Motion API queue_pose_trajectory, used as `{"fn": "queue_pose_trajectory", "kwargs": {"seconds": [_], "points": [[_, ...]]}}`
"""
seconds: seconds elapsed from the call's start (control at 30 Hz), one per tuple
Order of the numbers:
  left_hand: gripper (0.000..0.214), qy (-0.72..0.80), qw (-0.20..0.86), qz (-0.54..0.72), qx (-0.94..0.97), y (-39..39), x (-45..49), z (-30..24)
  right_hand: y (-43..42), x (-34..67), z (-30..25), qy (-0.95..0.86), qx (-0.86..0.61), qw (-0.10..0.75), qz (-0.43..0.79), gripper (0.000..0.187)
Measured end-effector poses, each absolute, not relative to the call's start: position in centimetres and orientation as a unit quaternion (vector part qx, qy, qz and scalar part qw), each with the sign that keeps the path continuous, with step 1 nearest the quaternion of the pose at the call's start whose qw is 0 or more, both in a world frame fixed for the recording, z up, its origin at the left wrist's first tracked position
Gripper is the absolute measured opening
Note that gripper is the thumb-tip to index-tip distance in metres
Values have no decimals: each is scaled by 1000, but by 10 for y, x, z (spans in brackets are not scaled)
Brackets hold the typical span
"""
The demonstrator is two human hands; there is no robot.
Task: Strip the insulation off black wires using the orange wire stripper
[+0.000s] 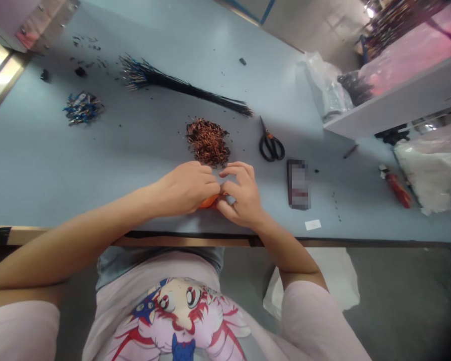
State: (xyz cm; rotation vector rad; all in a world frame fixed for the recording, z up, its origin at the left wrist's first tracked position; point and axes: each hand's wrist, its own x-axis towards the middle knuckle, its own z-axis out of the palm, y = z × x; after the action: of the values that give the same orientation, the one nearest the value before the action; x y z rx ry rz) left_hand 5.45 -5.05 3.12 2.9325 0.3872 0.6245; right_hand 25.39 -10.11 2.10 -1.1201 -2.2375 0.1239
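My left hand and my right hand meet near the front edge of the blue table. Both are curled with the fingertips pinched together. An orange object peeks out under my left hand; most of it is hidden, so I cannot make out what it is. Just beyond the fingers lies a pile of copper-brown wire scraps.
A bundle of thin black wires lies across the back. A small heap of blue bits sits at left. Black scissors, a dark phone, a red-handled tool and plastic bags lie to the right.
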Motion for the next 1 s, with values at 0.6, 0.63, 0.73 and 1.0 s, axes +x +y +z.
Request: {"fn": "queue_pose_trajectory", "kwargs": {"seconds": [0.6,0.63,0.73,1.0], "points": [[13,126,151,141,970,-49,52,43,-96,259,32,-866,-397,305,17,11],[12,127,151,139,970,-49,52,44,-96,260,33,-866,-397,305,19,11],[10,136,130,128,974,-48,51,44,-93,264,31,-863,-395,313,26,11],[12,209,-13,125,970,-43,47,33,-82,272,19,-856,-403,317,67,10]]}}
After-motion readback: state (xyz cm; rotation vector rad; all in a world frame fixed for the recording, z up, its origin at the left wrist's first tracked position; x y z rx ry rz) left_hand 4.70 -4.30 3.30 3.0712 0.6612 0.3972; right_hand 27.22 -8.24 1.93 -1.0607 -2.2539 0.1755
